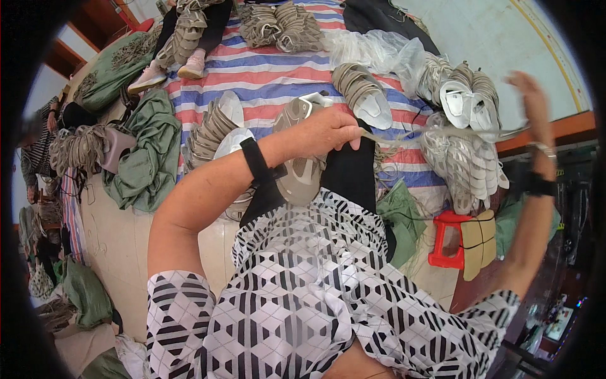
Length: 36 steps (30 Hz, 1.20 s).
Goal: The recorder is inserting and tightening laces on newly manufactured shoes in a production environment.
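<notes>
A beige shoe upper (pixel 300 180) rests on my lap, its middle crossed by my left forearm and hand. My left hand (pixel 329 131) is closed, thumb and fingers pinching one end of a pale shoelace (pixel 435 132). The lace stretches to the right in a nearly level, motion-blurred line. Its far end reaches my raised right hand (pixel 532 101), which is smeared by motion; whether those fingers grip the lace cannot be made out. Beyond the lap, a nested row of shoe uppers (pixel 218 129) lies at the left and another (pixel 360 88) lies ahead.
A striped sheet (pixel 278 72) covers the floor, with stacked uppers (pixel 464 158) at the right and more (pixel 281 25) at the far side. Clear plastic bags (pixel 379 50), a red stool (pixel 447 240) and green sacks (pixel 148 151) lie around. Other people sit at the far left.
</notes>
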Each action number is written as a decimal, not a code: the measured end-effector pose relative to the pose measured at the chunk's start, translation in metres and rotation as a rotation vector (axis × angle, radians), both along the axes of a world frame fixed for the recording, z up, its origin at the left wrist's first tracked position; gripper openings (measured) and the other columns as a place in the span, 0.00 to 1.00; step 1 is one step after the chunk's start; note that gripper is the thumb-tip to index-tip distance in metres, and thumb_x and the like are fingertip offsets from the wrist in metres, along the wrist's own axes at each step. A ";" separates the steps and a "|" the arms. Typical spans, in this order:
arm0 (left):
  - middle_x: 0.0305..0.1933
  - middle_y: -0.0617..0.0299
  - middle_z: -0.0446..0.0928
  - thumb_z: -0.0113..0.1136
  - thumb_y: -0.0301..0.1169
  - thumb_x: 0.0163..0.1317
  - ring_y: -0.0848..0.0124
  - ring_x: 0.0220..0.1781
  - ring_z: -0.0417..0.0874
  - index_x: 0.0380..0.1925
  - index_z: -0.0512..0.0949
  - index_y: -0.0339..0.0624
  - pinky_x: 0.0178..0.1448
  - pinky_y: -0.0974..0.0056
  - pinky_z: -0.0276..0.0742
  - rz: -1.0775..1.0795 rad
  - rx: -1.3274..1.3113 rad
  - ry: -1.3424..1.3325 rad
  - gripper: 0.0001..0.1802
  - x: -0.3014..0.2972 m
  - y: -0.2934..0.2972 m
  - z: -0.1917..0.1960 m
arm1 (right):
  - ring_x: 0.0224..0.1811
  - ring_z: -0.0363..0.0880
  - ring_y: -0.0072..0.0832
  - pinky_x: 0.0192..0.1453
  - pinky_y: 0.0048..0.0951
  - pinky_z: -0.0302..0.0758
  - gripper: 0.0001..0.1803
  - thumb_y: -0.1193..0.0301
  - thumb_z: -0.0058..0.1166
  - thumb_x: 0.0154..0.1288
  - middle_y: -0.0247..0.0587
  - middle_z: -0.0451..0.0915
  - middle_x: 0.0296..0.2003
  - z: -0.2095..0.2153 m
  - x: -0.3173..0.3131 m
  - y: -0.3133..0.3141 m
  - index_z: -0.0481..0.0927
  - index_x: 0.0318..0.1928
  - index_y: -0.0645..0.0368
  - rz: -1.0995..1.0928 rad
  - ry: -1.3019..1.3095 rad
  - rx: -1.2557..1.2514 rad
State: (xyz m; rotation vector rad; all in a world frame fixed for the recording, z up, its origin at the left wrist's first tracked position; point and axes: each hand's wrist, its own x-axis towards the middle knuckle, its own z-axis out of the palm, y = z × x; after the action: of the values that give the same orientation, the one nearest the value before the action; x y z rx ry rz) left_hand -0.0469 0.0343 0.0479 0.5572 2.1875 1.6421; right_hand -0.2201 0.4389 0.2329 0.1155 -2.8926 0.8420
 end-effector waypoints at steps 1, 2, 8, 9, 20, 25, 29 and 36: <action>0.24 0.65 0.76 0.49 0.41 0.70 0.77 0.25 0.73 0.29 0.82 0.41 0.31 0.68 0.69 0.030 -0.009 -0.007 0.19 0.001 0.000 -0.003 | 0.46 0.77 0.25 0.53 0.27 0.72 0.18 0.68 0.58 0.60 0.37 0.79 0.53 -0.055 0.019 -0.057 0.81 0.51 0.57 0.290 -0.093 -0.345; 0.24 0.62 0.76 0.50 0.40 0.69 0.73 0.25 0.75 0.28 0.82 0.41 0.31 0.66 0.70 -0.015 -0.067 0.065 0.18 -0.004 0.009 0.000 | 0.59 0.73 0.24 0.59 0.28 0.73 0.25 0.74 0.57 0.60 0.36 0.76 0.57 -0.095 0.024 -0.066 0.73 0.59 0.60 0.741 0.077 0.014; 0.33 0.54 0.80 0.55 0.39 0.63 0.57 0.35 0.80 0.32 0.81 0.41 0.39 0.57 0.74 0.221 -0.302 0.451 0.13 -0.002 -0.004 -0.022 | 0.11 0.56 0.10 0.14 0.16 0.52 0.13 0.69 0.49 0.71 0.32 0.78 0.24 -0.247 0.144 -0.187 0.77 0.48 0.64 0.551 -1.139 -0.852; 0.37 0.55 0.80 0.56 0.39 0.62 0.55 0.38 0.80 0.33 0.80 0.42 0.42 0.56 0.74 0.407 -0.247 0.506 0.12 0.008 -0.018 -0.026 | 0.10 0.56 0.10 0.13 0.16 0.52 0.13 0.68 0.49 0.71 0.33 0.78 0.23 -0.260 0.147 -0.185 0.77 0.48 0.65 0.375 -1.183 -1.002; 0.28 0.61 0.71 0.66 0.26 0.49 0.62 0.35 0.76 0.26 0.76 0.43 0.38 0.59 0.72 0.526 -0.612 0.523 0.07 0.061 -0.052 -0.062 | 0.08 0.65 0.16 0.09 0.18 0.56 0.10 0.70 0.53 0.69 0.40 0.79 0.23 -0.288 0.175 -0.222 0.74 0.43 0.65 0.285 -1.196 -0.913; 0.30 0.62 0.71 0.64 0.28 0.47 0.61 0.37 0.75 0.26 0.73 0.45 0.32 0.57 0.72 0.757 -0.635 0.505 0.08 0.073 -0.047 -0.099 | 0.08 0.64 0.16 0.09 0.18 0.56 0.09 0.73 0.55 0.66 0.41 0.79 0.22 -0.287 0.185 -0.228 0.71 0.43 0.63 0.255 -1.140 -0.946; 0.31 0.61 0.71 0.63 0.28 0.47 0.60 0.41 0.75 0.28 0.74 0.45 0.36 0.58 0.73 0.788 -0.380 0.433 0.09 0.074 -0.041 -0.094 | 0.08 0.64 0.15 0.10 0.18 0.57 0.09 0.73 0.56 0.66 0.40 0.79 0.22 -0.292 0.190 -0.227 0.71 0.40 0.62 0.276 -1.117 -1.055; 0.32 0.60 0.72 0.66 0.33 0.51 0.59 0.39 0.73 0.30 0.76 0.46 0.39 0.58 0.72 0.536 -0.617 0.569 0.09 0.066 -0.036 -0.067 | 0.09 0.63 0.15 0.10 0.17 0.57 0.08 0.70 0.55 0.67 0.39 0.79 0.24 -0.294 0.191 -0.222 0.74 0.39 0.61 0.246 -1.221 -1.000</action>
State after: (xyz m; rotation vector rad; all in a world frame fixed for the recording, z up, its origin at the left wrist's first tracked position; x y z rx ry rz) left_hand 0.0188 -0.0017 -0.0191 0.2814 3.2951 0.9453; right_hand -0.0292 0.2171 -0.0614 -0.2349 -2.7533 3.1292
